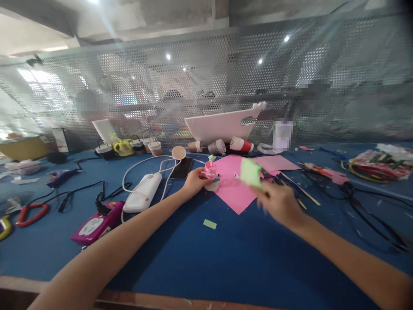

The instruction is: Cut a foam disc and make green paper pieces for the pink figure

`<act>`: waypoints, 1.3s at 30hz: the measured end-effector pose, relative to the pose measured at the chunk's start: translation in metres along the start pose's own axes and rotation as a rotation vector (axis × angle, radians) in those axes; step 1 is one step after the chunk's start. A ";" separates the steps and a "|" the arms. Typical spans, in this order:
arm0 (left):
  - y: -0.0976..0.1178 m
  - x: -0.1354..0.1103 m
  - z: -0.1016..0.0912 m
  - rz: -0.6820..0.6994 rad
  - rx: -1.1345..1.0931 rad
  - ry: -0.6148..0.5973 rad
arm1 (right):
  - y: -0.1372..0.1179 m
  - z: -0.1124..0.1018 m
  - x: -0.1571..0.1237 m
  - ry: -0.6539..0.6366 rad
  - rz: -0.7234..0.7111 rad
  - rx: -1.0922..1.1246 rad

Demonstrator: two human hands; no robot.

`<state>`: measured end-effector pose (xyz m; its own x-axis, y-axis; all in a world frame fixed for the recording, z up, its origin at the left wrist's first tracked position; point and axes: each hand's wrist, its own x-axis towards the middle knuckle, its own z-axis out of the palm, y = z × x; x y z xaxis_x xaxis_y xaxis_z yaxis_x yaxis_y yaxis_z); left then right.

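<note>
My left hand (194,181) is closed around a small pink paper craft (210,170) with a green star on top, holding it on the blue table beside a pink sheet (232,189). My right hand (280,203), smeared by motion, grips a light green piece of paper (251,172) and holds it above the pink sheet. A small green paper strip (209,224) lies on the table in front of both hands.
A white power bank (142,192) with cable, a dark phone (181,168), a purple power strip (98,223), paper cups (240,145), a white foam shape (222,124), sticks and black cables (364,206) lie around. A perforated metal screen (206,82) closes off the back; people sit behind it.
</note>
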<state>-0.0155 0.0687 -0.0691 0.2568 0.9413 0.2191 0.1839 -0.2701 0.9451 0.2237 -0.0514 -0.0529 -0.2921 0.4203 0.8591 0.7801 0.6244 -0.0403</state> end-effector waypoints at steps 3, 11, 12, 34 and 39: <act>0.003 -0.002 0.000 -0.024 -0.029 -0.009 | -0.013 -0.001 0.001 -0.159 -0.293 0.193; 0.003 -0.002 0.000 -0.018 -0.039 0.002 | -0.001 0.003 -0.003 -0.074 0.013 0.089; 0.003 -0.001 0.000 -0.022 -0.047 0.001 | -0.005 0.003 -0.003 -0.135 -0.109 0.188; -0.001 0.000 0.000 -0.013 -0.015 -0.018 | -0.012 0.000 -0.005 -0.140 -0.098 0.239; -0.001 0.000 0.000 -0.004 -0.026 -0.009 | -0.006 0.003 -0.005 -0.066 0.221 0.137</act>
<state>-0.0154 0.0691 -0.0698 0.2646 0.9405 0.2131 0.1605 -0.2608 0.9519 0.2186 -0.0554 -0.0581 -0.1615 0.5958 0.7867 0.7484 0.5936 -0.2959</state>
